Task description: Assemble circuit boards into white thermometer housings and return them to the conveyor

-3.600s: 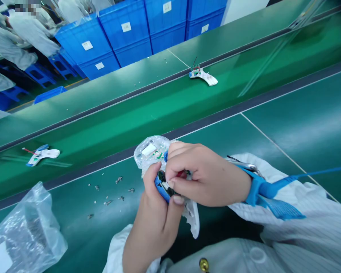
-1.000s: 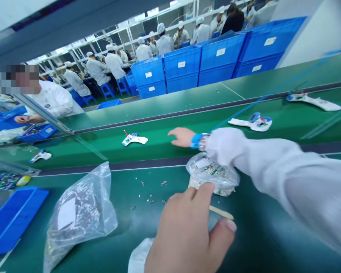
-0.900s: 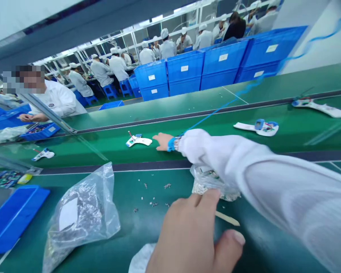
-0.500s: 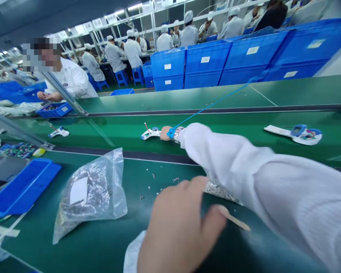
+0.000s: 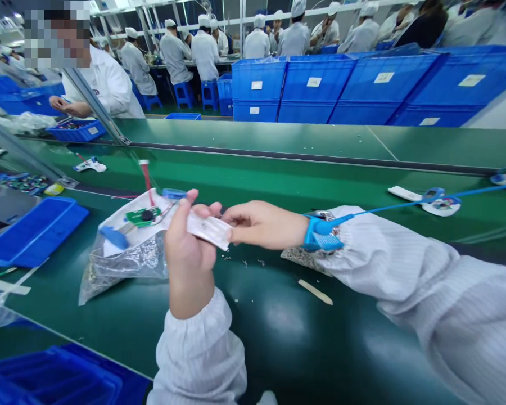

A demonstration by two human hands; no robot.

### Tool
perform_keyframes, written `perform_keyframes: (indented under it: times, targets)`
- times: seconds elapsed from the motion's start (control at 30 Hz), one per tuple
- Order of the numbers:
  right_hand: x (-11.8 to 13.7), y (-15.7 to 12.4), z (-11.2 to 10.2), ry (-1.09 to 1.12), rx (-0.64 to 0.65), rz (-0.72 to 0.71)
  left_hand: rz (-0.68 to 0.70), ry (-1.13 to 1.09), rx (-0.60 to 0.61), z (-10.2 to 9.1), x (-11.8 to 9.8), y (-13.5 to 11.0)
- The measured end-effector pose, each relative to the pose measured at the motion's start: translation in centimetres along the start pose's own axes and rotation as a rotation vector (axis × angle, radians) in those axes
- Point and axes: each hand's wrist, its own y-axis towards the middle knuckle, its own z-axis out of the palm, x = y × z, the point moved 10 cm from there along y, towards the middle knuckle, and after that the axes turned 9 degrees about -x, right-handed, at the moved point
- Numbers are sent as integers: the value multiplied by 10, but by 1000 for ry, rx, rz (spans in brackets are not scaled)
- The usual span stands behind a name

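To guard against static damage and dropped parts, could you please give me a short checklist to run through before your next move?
1. Blue wrist strap on the right hand, cord attached: ok.
2. White plastic housing held by the left hand: ok.
3. Green circuit board firmly seated: cannot tell.
4. Board end kept away from the clear plastic bag: not ok, it hangs over the bag.
5. Small metal bits off the green mat: not ok, they lie scattered.

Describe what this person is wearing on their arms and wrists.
The left sleeve and right sleeve are white, finely striped cleanroom cloth with gathered cuffs. A blue anti-static wrist strap circles the right wrist, trailing a thin blue grounding cord.
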Motion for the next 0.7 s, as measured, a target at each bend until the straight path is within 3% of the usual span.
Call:
perform_keyframes:
  times: [0.1, 0.17, 0.27, 0.37, 0.5, 0.7]
  targets:
    - [-39, 25, 17, -211, -1, 29, 83, -76, -134, -32, -34, 13]
    - [-61, 41, 41, -278, 42, 19, 133, -83, -189, -47, -51, 23]
    - [-78, 57, 86, -342, 185, -51, 179, -87, -225, -58, -68, 30]
    - [-84, 63, 114, -404, 295, -86, 168, -73, -216, -58, -74, 28]
    - [-93, 66, 119, -470, 332, -60, 121, -71, -213, -55, -71, 25]
    - [-107, 64, 98, -490, 289, -16, 152, -51, -147, -48, -65, 26]
